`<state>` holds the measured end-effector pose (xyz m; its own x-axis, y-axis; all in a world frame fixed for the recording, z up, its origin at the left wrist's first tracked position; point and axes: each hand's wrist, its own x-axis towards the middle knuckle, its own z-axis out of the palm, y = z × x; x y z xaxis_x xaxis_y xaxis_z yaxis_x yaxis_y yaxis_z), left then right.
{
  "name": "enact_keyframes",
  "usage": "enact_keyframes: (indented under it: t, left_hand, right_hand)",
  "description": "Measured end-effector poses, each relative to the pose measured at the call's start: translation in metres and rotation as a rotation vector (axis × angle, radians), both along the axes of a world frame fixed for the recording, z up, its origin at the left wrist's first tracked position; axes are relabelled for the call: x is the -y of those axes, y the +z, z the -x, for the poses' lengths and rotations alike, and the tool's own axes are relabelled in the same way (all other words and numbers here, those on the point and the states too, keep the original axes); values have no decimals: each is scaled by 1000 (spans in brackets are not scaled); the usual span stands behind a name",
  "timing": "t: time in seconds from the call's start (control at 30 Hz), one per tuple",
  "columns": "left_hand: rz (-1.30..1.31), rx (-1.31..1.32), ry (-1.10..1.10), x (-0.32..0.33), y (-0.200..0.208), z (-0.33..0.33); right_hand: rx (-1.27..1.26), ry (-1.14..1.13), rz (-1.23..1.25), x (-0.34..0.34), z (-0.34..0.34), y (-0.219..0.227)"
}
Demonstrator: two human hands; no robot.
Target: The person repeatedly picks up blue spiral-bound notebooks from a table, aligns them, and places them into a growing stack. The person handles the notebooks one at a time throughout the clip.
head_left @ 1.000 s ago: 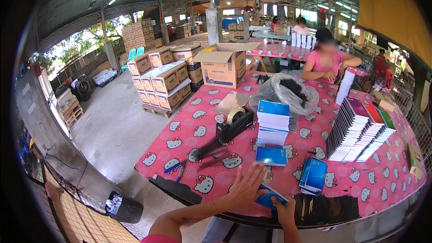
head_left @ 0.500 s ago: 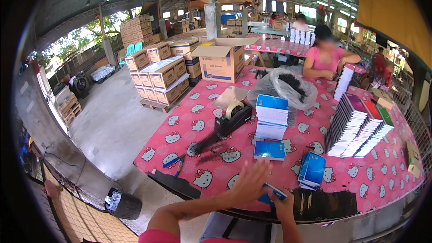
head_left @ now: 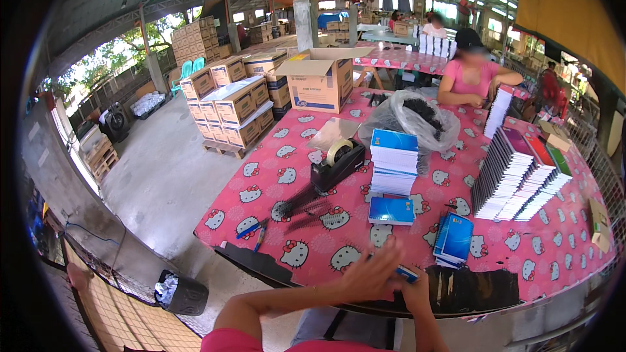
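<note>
My right hand (head_left: 416,290) pinches a small blue booklet (head_left: 405,274); my left hand (head_left: 372,272) lies open-fingered against it. A tape dispenser (head_left: 338,164) and stacked booklets (head_left: 393,163) sit beyond.

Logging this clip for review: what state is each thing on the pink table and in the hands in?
left hand: open, fingers spread, blurred
right hand: closed on small blue booklet
cardboard box: flaps open
tape dispenser: roll loaded
blue-covered booklet stack: upright pile
plastic bag: open, crumpled

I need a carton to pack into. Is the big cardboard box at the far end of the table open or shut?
Open: the cardboard box stands upright with its top flaps spread outward. What is inside cannot be seen.
</note>
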<state>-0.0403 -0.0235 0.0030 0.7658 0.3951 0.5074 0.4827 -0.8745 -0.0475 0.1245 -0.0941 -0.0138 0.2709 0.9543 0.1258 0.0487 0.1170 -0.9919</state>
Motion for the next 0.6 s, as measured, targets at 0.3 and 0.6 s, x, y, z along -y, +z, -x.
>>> enact_keyframes:
  t: [0.3, 0.6]
  left_hand:
    - [212, 118, -105, -15, -6, -6]
    - [112, -29, -108, 1, -12, -2]
  right_hand:
    - [162, 67, 15, -2, -12, -25]
    - [245, 55, 82, -3, -19, -52]
